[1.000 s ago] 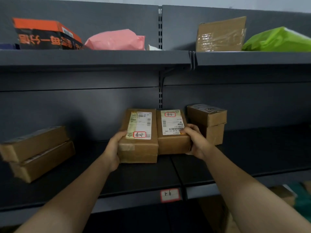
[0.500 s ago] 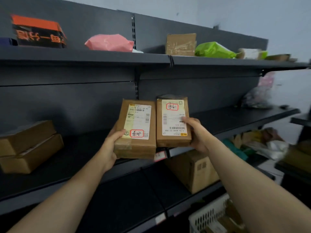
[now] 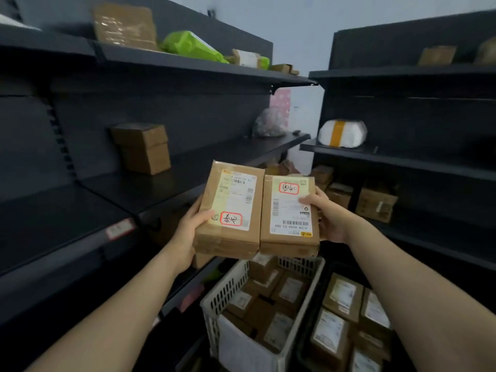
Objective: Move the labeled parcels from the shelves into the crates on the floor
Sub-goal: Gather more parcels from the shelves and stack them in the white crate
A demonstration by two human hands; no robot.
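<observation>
Up and to the left of the grip, two plain brown boxes [image 3: 142,147] sit stacked on a dark shelf [image 3: 80,200], well apart from both hands. The left hand [image 3: 192,232] clasps the left parcel [image 3: 230,208] by its left edge, the thumb curled over onto the label face and the fingers hidden behind the carton. This parcel is a brown carton held up in the air, clear of the shelf, its white label facing the camera with red-ringed handwriting near the lower end. Touching it along its right side is the right parcel [image 3: 290,213], a similar brown carton whose label reads upside down, with red-ringed writing near the top. The right hand [image 3: 328,218] clasps that parcel by its right edge, thumb lying across the label, fingers wrapped behind and out of sight. Directly below the grip, a white slotted crate [image 3: 228,291] stands on the floor, holding several labelled brown cartons [image 3: 290,289]. Just right of it, under the right forearm, more labelled cartons [image 3: 343,294] lie in a dark crate [image 3: 307,328] whose walls are hard to make out. Up and to the right of the grip, a white package [image 3: 342,132] banded with yellow tape rests on a second shelf [image 3: 402,162].
</observation>
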